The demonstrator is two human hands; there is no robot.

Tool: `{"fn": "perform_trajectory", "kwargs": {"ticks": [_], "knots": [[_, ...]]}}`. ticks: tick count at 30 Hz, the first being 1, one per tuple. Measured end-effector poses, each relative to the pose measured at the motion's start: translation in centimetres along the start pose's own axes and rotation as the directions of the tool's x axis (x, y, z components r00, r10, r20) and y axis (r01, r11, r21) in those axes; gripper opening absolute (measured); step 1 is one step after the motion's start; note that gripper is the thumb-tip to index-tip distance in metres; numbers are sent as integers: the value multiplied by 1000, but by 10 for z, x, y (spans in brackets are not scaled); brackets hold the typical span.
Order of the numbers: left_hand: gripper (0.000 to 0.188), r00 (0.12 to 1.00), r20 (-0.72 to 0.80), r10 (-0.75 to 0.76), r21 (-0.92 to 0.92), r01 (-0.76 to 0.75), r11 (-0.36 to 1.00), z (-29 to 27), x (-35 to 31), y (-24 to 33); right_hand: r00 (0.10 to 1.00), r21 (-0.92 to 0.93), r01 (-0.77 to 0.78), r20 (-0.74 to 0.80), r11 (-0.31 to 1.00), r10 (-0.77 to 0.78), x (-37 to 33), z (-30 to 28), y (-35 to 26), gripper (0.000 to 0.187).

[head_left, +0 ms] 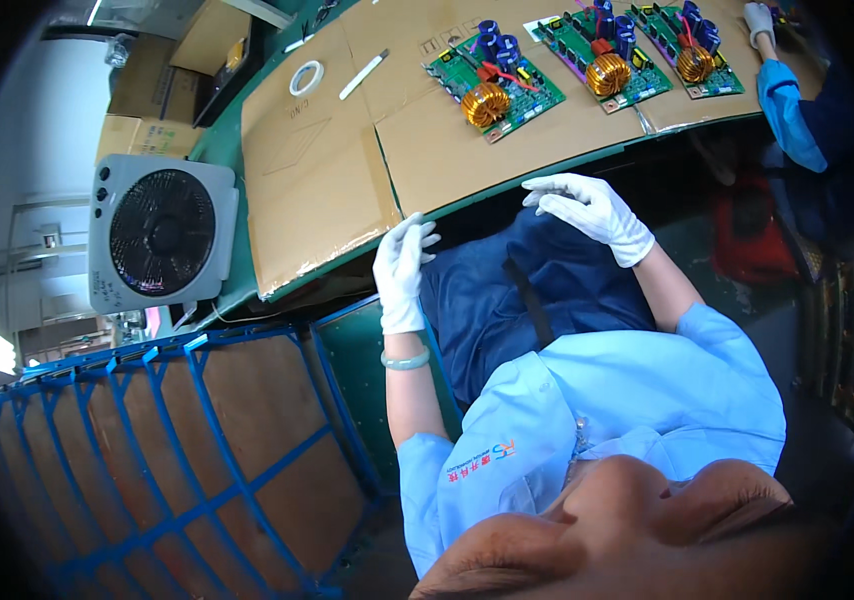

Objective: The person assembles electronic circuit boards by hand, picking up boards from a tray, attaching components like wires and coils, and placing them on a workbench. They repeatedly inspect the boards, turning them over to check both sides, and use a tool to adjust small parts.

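Left of circuit boards (498,84), cardboard boxes (151,139)

Gloves (607,215) are matt cloth; cardboard (317,190) is smooth paper; coils (486,105) look glossy, metallic.

The left hand (404,275), in a white glove, is raised at the near edge of the cardboard (332,165) covering the green counter (228,138), its grip slack; whether it touches is unclear. A pale bracelet (406,360) rings that wrist. The right hand (592,215), also gloved, hovers above the dark blue trousers (572,285), fingers loosely bent. Beyond, three green circuit boards (607,60) with copper-coloured coils sit in a row; a white tape roll (295,84) and a slim white tool (362,76) lie to their left. A grey fan (163,232) stands farther left, and a co-worker's gloved hand (759,20) shows at upper right.
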State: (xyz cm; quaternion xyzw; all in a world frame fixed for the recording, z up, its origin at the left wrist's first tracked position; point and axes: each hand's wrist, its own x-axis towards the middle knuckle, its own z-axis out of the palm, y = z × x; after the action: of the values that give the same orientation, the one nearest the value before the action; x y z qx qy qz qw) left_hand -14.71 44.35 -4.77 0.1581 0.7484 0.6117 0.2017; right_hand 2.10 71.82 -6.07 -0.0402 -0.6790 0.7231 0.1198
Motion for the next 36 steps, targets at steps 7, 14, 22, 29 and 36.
{"fn": "perform_trajectory", "kwargs": {"ticks": [7,14,22,29,36], "knots": [[34,930,42,366,379,-354,855,93,38,42,860,-450,366,-171,814,-481,34,-42,-4,28],[49,556,260,790,756,-626,191,158,91,75,804,-634,287,-247,718,-540,60,-57,16,11],[55,650,208,731,783,-559,274,175,135,66,808,-608,273,-277,746,-521,59,-58,15,10],[55,739,131,661,811,-463,358,169,137,62,847,-609,200,-287,768,-448,57,-60,8,10],[35,772,189,607,739,-519,430,138,150,68,902,-360,68,-377,930,-212,56,-53,15,15]]}}
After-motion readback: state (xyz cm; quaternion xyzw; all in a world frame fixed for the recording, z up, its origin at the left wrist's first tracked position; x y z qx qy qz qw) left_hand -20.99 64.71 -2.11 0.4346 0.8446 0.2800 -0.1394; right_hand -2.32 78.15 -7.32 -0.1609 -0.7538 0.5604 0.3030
